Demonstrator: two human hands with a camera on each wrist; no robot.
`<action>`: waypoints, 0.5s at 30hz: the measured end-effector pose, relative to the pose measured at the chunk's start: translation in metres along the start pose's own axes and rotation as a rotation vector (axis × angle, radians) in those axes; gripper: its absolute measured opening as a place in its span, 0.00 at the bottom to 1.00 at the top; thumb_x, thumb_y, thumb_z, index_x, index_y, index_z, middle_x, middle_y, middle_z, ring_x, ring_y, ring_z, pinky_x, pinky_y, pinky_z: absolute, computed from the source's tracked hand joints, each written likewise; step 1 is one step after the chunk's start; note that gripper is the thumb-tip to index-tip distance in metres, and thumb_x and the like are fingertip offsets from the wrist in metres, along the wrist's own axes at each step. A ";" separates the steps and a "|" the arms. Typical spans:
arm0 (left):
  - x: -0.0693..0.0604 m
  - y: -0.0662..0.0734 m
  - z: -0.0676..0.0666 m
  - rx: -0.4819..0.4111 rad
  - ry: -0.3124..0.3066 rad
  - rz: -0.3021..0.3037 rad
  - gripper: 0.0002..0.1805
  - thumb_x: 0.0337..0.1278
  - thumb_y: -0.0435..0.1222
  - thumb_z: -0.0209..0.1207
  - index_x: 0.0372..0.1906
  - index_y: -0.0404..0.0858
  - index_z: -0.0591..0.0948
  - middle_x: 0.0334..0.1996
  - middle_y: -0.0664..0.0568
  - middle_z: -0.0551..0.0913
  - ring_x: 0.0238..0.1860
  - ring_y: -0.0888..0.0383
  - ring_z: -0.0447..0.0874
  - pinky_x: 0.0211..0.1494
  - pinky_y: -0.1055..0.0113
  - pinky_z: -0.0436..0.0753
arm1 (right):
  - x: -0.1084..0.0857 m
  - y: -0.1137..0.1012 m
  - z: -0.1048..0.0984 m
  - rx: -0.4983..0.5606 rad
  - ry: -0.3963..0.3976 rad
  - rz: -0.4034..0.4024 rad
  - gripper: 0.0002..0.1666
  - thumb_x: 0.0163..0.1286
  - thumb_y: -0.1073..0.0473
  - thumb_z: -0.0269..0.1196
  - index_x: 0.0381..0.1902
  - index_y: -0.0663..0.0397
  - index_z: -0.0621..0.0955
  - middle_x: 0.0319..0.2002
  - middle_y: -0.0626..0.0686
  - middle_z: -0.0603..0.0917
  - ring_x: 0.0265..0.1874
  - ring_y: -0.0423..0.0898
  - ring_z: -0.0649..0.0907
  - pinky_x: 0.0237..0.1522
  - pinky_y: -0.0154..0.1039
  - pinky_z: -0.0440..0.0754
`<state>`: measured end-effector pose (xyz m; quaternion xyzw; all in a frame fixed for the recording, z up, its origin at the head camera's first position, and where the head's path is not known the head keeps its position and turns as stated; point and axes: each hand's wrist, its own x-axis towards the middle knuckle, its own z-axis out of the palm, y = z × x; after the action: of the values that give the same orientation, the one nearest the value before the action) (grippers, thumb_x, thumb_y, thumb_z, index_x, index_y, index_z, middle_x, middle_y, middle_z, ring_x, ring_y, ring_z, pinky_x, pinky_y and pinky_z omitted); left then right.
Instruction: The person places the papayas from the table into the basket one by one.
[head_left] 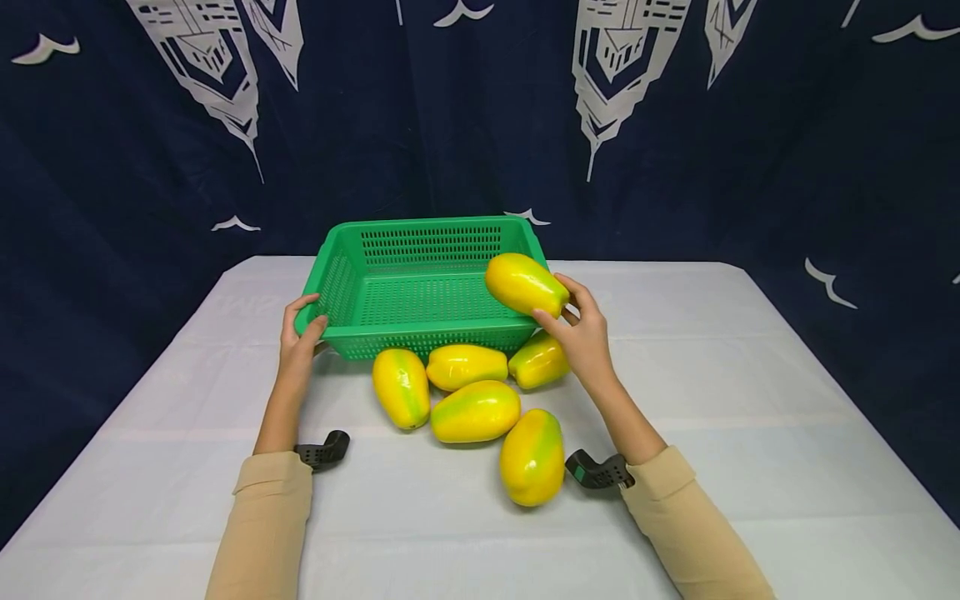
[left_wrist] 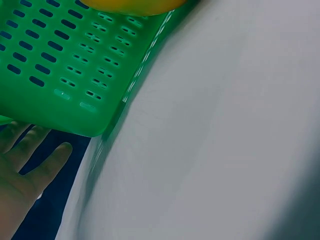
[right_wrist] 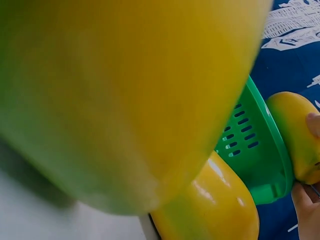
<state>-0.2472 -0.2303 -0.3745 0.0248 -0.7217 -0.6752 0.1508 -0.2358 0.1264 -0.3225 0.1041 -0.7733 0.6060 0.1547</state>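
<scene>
My right hand (head_left: 587,337) grips a yellow papaya (head_left: 523,283) by its narrow end, thumb on the near side and fingers on the far side. The fruit is raised over the right front rim of a green plastic basket (head_left: 431,330). At the basket's left front corner, my left hand (head_left: 297,335) holds the rim; part of this hand shows in the left wrist view. Inside the basket only the bare slotted bottom shows. Several more papayas (head_left: 476,412) lie on the table in front of it, one partly hidden behind my right hand.
A white cloth covers the table (head_left: 750,400). Behind it hangs a dark blue curtain (head_left: 420,125) with white prints. Each wrist wears a black camera mount (head_left: 324,451). In the right wrist view a near papaya (right_wrist: 135,100) blocks much of the picture.
</scene>
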 end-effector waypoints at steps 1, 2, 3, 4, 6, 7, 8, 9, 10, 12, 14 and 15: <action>0.000 0.000 0.000 -0.003 0.001 -0.001 0.23 0.63 0.39 0.44 0.64 0.49 0.60 0.64 0.46 0.57 0.52 0.54 0.65 0.45 0.70 0.71 | 0.000 -0.001 0.001 -0.011 0.000 -0.005 0.34 0.60 0.62 0.62 0.63 0.63 0.64 0.63 0.59 0.66 0.60 0.53 0.68 0.63 0.45 0.66; 0.000 0.000 0.000 -0.006 0.001 -0.001 0.24 0.63 0.39 0.44 0.64 0.49 0.60 0.63 0.46 0.57 0.52 0.54 0.66 0.44 0.70 0.71 | 0.000 -0.002 0.001 -0.019 0.000 -0.007 0.34 0.60 0.62 0.62 0.63 0.62 0.64 0.63 0.59 0.66 0.60 0.53 0.68 0.63 0.45 0.66; 0.000 0.001 0.000 -0.009 -0.001 -0.001 0.24 0.63 0.39 0.44 0.64 0.48 0.60 0.63 0.46 0.57 0.51 0.54 0.66 0.44 0.70 0.71 | 0.000 -0.002 0.001 -0.024 0.000 -0.010 0.33 0.60 0.62 0.61 0.63 0.62 0.64 0.63 0.59 0.66 0.60 0.53 0.68 0.63 0.45 0.66; 0.000 0.001 0.000 -0.012 -0.001 -0.002 0.24 0.63 0.38 0.44 0.64 0.48 0.60 0.63 0.46 0.57 0.51 0.55 0.66 0.44 0.70 0.71 | 0.000 -0.002 0.002 -0.029 0.001 -0.012 0.33 0.60 0.62 0.61 0.63 0.62 0.64 0.63 0.59 0.66 0.60 0.53 0.68 0.63 0.46 0.66; 0.000 0.001 0.000 -0.024 -0.003 -0.002 0.24 0.63 0.38 0.44 0.64 0.47 0.59 0.62 0.46 0.58 0.51 0.55 0.66 0.45 0.69 0.71 | 0.002 0.001 0.002 -0.026 0.005 -0.016 0.34 0.60 0.62 0.62 0.63 0.62 0.64 0.62 0.59 0.67 0.60 0.54 0.68 0.63 0.46 0.66; 0.000 0.001 0.000 -0.025 -0.005 -0.001 0.24 0.63 0.37 0.44 0.64 0.47 0.59 0.62 0.46 0.58 0.51 0.55 0.65 0.45 0.68 0.71 | 0.003 0.005 0.003 -0.021 0.009 -0.016 0.34 0.60 0.61 0.62 0.62 0.61 0.64 0.62 0.59 0.67 0.59 0.53 0.68 0.62 0.46 0.66; 0.000 0.001 0.000 -0.023 -0.006 -0.001 0.24 0.63 0.38 0.43 0.64 0.47 0.59 0.62 0.46 0.58 0.52 0.54 0.65 0.46 0.67 0.70 | 0.004 0.008 0.004 -0.017 0.013 -0.016 0.34 0.60 0.61 0.62 0.62 0.60 0.64 0.61 0.58 0.67 0.59 0.53 0.69 0.62 0.45 0.66; 0.000 0.001 0.001 -0.019 -0.006 -0.001 0.24 0.63 0.38 0.43 0.65 0.47 0.59 0.63 0.47 0.57 0.52 0.54 0.65 0.47 0.66 0.70 | 0.006 0.012 0.004 -0.015 0.018 -0.018 0.34 0.60 0.60 0.63 0.62 0.59 0.64 0.61 0.58 0.68 0.59 0.52 0.69 0.62 0.45 0.66; 0.000 0.000 0.001 -0.017 -0.006 -0.002 0.25 0.63 0.38 0.44 0.65 0.47 0.58 0.63 0.47 0.57 0.53 0.54 0.65 0.48 0.65 0.69 | 0.007 0.016 0.005 -0.016 0.024 -0.021 0.34 0.60 0.59 0.63 0.62 0.59 0.63 0.60 0.58 0.68 0.59 0.52 0.69 0.62 0.45 0.67; 0.000 -0.001 0.000 -0.013 -0.006 -0.002 0.25 0.63 0.38 0.44 0.65 0.47 0.58 0.64 0.47 0.57 0.54 0.53 0.64 0.50 0.63 0.68 | 0.010 0.023 0.006 -0.016 0.033 -0.026 0.34 0.59 0.57 0.63 0.61 0.57 0.64 0.59 0.57 0.69 0.58 0.51 0.70 0.61 0.44 0.67; 0.000 -0.001 0.000 -0.004 -0.006 -0.002 0.25 0.63 0.39 0.44 0.65 0.48 0.58 0.65 0.47 0.56 0.55 0.53 0.64 0.51 0.61 0.68 | 0.011 0.026 0.007 -0.033 0.040 -0.040 0.34 0.59 0.56 0.63 0.61 0.57 0.64 0.58 0.56 0.70 0.56 0.50 0.71 0.60 0.43 0.68; 0.000 -0.001 0.000 -0.005 -0.006 -0.001 0.25 0.63 0.39 0.44 0.65 0.47 0.58 0.65 0.47 0.56 0.55 0.53 0.64 0.51 0.61 0.68 | 0.012 0.026 0.008 -0.040 0.042 -0.048 0.34 0.59 0.55 0.63 0.61 0.57 0.64 0.58 0.56 0.70 0.56 0.50 0.71 0.60 0.43 0.68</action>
<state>-0.2475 -0.2305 -0.3759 0.0229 -0.7203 -0.6772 0.1484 -0.2569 0.1258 -0.3436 0.1066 -0.7793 0.5885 0.1872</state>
